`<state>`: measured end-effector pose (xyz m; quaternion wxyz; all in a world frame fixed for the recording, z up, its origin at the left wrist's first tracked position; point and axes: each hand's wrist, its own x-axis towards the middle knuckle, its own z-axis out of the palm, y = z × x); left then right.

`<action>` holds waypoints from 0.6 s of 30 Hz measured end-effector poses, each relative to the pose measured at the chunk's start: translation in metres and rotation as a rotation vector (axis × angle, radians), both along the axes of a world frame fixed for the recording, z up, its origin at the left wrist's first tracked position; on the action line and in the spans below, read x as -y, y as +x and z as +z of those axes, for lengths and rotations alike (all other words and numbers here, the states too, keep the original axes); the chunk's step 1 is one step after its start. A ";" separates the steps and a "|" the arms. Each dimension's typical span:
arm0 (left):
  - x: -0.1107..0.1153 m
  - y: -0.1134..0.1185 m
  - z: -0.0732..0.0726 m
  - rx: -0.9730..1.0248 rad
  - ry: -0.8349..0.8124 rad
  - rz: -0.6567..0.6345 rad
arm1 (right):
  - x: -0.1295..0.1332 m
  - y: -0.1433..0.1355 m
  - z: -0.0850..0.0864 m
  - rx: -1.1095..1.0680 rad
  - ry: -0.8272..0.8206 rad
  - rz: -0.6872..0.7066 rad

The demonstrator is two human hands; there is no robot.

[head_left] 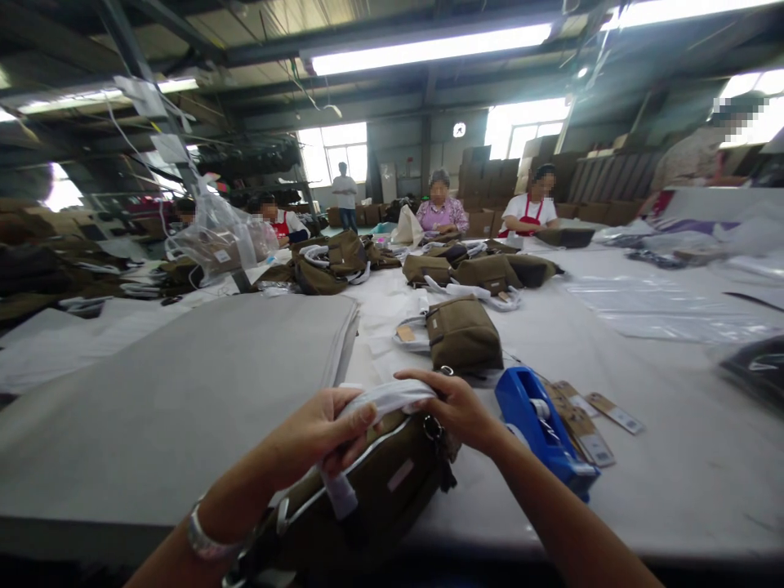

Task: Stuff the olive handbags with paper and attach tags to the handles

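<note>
An olive-brown bag [392, 490] with a zipper and a small pale label lies at the table's front edge, directly below my hands. Above it, a strap wrapped in white paper [392, 396] stretches between both hands. My left hand [343, 429] pinches the wrapped strap at its left end, thumb on top. Fingers of my right hand [450, 404] close on its right end, near a metal ring on the bag. A wrapped piece also hangs down the bag's front below my left hand.
A blue tape dispenser [539, 425] stands right of the bag, beside several cardboard tags [585, 420]. Another olive bag [465, 331] sits just ahead. Large pale sheets [184, 392] are stacked at left; clear plastic bags [661, 306] lie at right. Several people work across the table.
</note>
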<state>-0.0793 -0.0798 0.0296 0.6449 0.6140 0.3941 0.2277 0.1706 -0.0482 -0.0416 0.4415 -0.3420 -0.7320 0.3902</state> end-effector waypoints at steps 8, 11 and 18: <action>0.003 0.015 0.011 0.222 -0.015 0.122 | 0.003 -0.015 -0.027 0.152 0.099 -0.088; 0.012 0.014 0.009 0.309 -0.141 0.109 | 0.011 -0.009 -0.021 0.131 0.013 -0.029; 0.032 0.003 0.009 0.290 -0.332 0.098 | -0.027 0.024 0.005 -0.241 -0.191 0.096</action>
